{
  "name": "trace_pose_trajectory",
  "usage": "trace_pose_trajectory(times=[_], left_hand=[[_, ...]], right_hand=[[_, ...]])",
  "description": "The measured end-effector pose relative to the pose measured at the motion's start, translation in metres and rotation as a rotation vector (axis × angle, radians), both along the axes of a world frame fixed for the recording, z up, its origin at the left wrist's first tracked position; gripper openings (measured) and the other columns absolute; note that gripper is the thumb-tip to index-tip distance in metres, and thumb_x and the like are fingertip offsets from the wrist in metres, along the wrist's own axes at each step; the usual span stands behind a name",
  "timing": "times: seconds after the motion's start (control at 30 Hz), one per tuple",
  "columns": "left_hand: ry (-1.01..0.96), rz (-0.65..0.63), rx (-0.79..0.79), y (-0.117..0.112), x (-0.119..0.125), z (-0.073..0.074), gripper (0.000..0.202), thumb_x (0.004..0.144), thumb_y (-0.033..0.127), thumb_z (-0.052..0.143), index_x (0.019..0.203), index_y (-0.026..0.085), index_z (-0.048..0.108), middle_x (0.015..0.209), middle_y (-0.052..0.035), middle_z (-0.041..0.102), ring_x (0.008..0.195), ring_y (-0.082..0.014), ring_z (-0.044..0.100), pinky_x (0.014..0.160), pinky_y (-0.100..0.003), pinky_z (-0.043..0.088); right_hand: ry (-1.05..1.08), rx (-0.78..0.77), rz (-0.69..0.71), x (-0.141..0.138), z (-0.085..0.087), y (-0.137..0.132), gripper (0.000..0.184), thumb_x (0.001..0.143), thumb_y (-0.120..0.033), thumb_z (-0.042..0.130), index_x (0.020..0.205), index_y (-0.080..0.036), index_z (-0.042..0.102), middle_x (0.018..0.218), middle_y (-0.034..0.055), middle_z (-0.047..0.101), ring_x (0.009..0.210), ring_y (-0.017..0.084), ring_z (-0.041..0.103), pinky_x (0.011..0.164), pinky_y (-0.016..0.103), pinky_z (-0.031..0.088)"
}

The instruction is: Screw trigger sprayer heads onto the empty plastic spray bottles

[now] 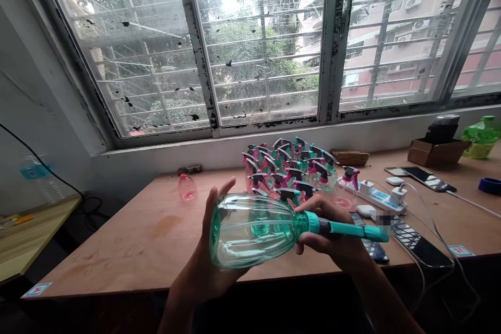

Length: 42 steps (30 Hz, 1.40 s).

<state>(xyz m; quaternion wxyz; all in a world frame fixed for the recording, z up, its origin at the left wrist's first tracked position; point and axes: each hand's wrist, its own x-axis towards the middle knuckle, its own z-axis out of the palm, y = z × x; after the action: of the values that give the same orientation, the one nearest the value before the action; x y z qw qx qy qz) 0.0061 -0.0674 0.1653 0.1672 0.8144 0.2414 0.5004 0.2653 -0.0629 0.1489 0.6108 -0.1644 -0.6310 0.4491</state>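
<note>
I hold a clear teal spray bottle (250,229) sideways above the near edge of the wooden table (129,240). My left hand (207,250) cups the bottle's base, fingers curled round it. My right hand (332,229) grips the teal spray head (348,229) at the bottle's neck, nozzle end pointing right. Behind the bottle stands a cluster of several assembled spray bottles (291,167) with pink and teal triggers. A lone pink bottle without a head (187,188) stands further left.
A white power strip (381,199) with plugs and cables lies right of the cluster. Phones (420,245) lie near the right front edge. A cardboard box (436,151), green bottle (483,138) and blue tape roll (490,185) sit far right. Window behind.
</note>
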Motion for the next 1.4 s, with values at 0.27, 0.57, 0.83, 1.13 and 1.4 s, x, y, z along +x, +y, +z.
trace_pose_trajectory(times=[0.27, 0.57, 0.83, 1.13, 1.4], left_hand=[[-0.069, 0.009, -0.075, 0.008, 0.002, -0.007, 0.110, 0.085, 0.025, 0.079, 0.159, 0.044, 0.000, 0.170, -0.0137, 0.013, 0.149, -0.0396, 0.037, 0.112, -0.061, 0.047], [0.017, 0.030, -0.072, 0.003, -0.003, -0.005, 0.133, 0.072, 0.019, 0.089, 0.160, 0.039, -0.009, 0.171, -0.0175, 0.007, 0.147, -0.0429, 0.038, 0.112, -0.063, 0.045], [-0.050, 0.029, 0.114, 0.013, 0.002, -0.003, 0.107, 0.085, 0.008, 0.073, 0.159, 0.043, 0.006, 0.167, -0.0128, 0.023, 0.144, -0.0348, 0.046, 0.109, -0.054, 0.052], [-0.012, -0.007, -0.039, 0.007, -0.002, -0.007, 0.134, 0.070, 0.028, 0.092, 0.161, 0.037, -0.006, 0.170, -0.0176, 0.010, 0.149, -0.0419, 0.035, 0.113, -0.061, 0.046], [-0.007, 0.020, 0.105, 0.013, -0.002, -0.004, 0.109, 0.086, 0.005, 0.071, 0.159, 0.046, 0.001, 0.168, -0.0132, 0.021, 0.149, -0.0361, 0.038, 0.111, -0.061, 0.047]], right_hand=[[-0.009, 0.008, -0.030, 0.001, 0.000, 0.002, 0.031, 0.080, -0.025, 0.088, 0.103, -0.025, 0.067, 0.066, -0.0025, 0.076, 0.055, 0.016, 0.072, 0.049, 0.022, 0.052], [0.001, 0.012, -0.009, 0.001, 0.000, 0.001, 0.032, 0.079, -0.025, 0.089, 0.103, -0.025, 0.068, 0.069, -0.0031, 0.076, 0.057, 0.016, 0.075, 0.053, 0.022, 0.055], [0.000, -0.006, -0.005, 0.001, -0.002, 0.000, 0.032, 0.079, -0.026, 0.089, 0.104, -0.025, 0.068, 0.069, -0.0027, 0.076, 0.057, 0.017, 0.074, 0.052, 0.023, 0.056], [-0.026, 0.021, -0.033, 0.003, 0.000, 0.001, 0.030, 0.082, -0.026, 0.087, 0.103, -0.025, 0.067, 0.067, -0.0023, 0.076, 0.055, 0.016, 0.073, 0.050, 0.022, 0.053], [-0.036, 0.009, -0.019, 0.002, -0.002, 0.001, 0.032, 0.081, -0.025, 0.088, 0.104, -0.026, 0.067, 0.067, -0.0019, 0.076, 0.055, 0.017, 0.073, 0.050, 0.023, 0.055]])
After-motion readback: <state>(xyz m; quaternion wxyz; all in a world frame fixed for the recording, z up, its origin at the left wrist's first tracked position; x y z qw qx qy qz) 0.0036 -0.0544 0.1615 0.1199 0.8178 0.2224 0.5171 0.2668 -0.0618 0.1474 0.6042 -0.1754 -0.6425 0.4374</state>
